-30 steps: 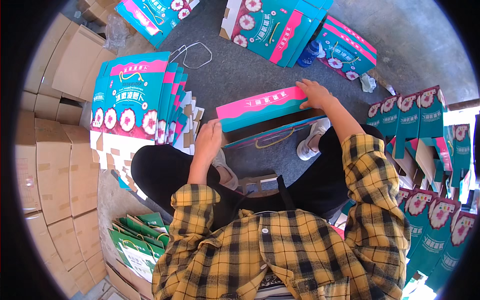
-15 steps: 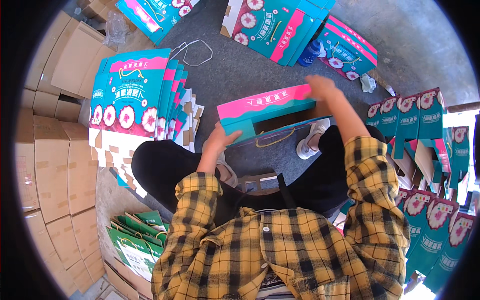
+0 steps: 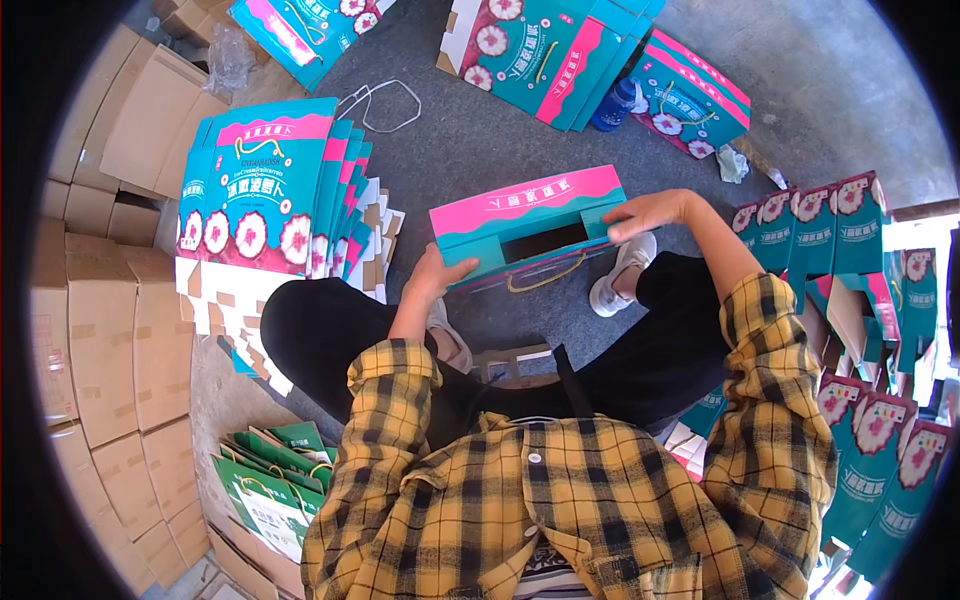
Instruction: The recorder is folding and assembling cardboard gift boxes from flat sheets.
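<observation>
A teal and pink cardboard gift box (image 3: 527, 200) is held between my knees, its opening turned up toward me. Flaps at both ends are folded inward, leaving a dark gap in the middle. My left hand (image 3: 436, 277) grips the left end, thumb lying over the rim and fingers outside, partly hidden. At the opposite end, my right hand (image 3: 652, 211) has its fingers over the right flap and rim, with the thumb toward me. A yellow cord handle (image 3: 546, 276) hangs on the box's near side.
Flat gift boxes (image 3: 250, 190) are stacked at my left, beside brown cartons (image 3: 105, 330). Green bags (image 3: 270, 480) stand lower left. Finished-looking boxes (image 3: 835, 230) line the right. Farther off are more flat boxes (image 3: 545, 60), a blue bottle (image 3: 613, 104) and a white wire loop (image 3: 395, 107).
My right hand has come down and toward me onto the box's right end, where the flap is now folded in. My left hand stays on the left end.
</observation>
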`<state>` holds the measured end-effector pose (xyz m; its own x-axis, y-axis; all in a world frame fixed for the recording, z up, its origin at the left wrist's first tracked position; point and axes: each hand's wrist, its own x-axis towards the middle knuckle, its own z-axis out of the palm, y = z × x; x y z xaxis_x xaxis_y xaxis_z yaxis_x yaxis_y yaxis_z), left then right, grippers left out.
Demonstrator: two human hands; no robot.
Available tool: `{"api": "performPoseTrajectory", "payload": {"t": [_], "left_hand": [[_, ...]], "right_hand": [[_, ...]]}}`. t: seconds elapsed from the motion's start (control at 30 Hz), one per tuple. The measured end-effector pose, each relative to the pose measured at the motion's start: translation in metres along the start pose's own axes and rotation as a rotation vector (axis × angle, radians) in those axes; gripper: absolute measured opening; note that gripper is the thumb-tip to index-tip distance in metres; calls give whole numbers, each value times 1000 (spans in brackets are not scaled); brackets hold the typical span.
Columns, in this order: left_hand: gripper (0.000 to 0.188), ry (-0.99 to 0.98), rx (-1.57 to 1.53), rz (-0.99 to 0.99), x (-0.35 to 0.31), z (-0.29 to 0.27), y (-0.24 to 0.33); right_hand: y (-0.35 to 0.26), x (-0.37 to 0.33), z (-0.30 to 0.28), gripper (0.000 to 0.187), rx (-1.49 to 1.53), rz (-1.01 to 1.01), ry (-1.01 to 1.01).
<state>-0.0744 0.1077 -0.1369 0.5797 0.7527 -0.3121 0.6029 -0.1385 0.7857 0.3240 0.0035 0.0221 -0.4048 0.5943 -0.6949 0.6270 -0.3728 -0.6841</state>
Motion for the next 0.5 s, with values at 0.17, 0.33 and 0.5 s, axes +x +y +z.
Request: {"api": "performPoseTrajectory", "payload": {"t": [0.17,0.33,0.5], "left_hand": [[84,-151,-228,-361,-6,-7,39],[95,-46,-654,-587,-20,-12,62],[73,-167,-425,-468,-19,-2,72]], "right_hand": [[13,13,-4,83,-284,200,412],[40,47,6,88,-104,583,830],[44,43,-1,93,-52,474,652]]}}
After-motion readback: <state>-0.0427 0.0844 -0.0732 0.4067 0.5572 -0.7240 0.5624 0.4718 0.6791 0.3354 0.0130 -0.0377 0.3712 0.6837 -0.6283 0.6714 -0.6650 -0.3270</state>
